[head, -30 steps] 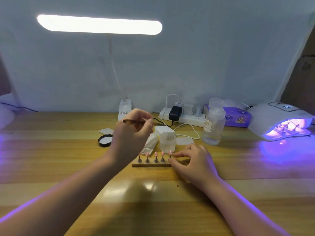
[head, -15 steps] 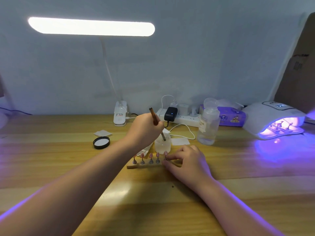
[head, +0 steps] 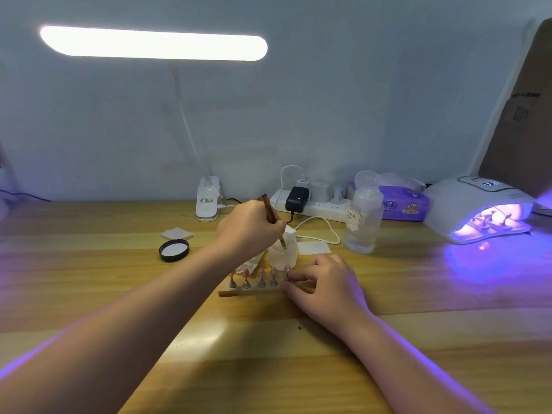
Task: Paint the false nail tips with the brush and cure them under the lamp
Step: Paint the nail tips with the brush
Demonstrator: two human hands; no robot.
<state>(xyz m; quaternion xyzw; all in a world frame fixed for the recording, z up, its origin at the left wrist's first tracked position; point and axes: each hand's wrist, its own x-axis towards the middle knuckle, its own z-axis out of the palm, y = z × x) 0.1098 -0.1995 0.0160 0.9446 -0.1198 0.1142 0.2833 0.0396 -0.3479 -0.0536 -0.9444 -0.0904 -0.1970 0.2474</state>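
My left hand (head: 249, 231) grips a brown brush (head: 270, 213) and holds it steeply, its tip dipped into a small clear jar (head: 283, 254). In front of the jar a wooden strip (head: 248, 292) carries several pink false nail tips (head: 260, 273) on little stands. My right hand (head: 324, 283) rests on the table at the strip's right end, fingertips pinching that end beside the last tip. At the far right the white curing lamp (head: 478, 204) glows violet, with more nail stands inside it.
A black jar lid (head: 174, 249) and white wipes (head: 176, 233) lie left of the jar. A clear liquid bottle (head: 363, 216), a power strip (head: 310, 203) with a white cable, a purple tissue pack (head: 403, 204) and the desk lamp's base (head: 208, 201) line the back.
My left hand swung the brush from level to upright and lowered its tip into the jar. My right hand has stayed at the strip's end.
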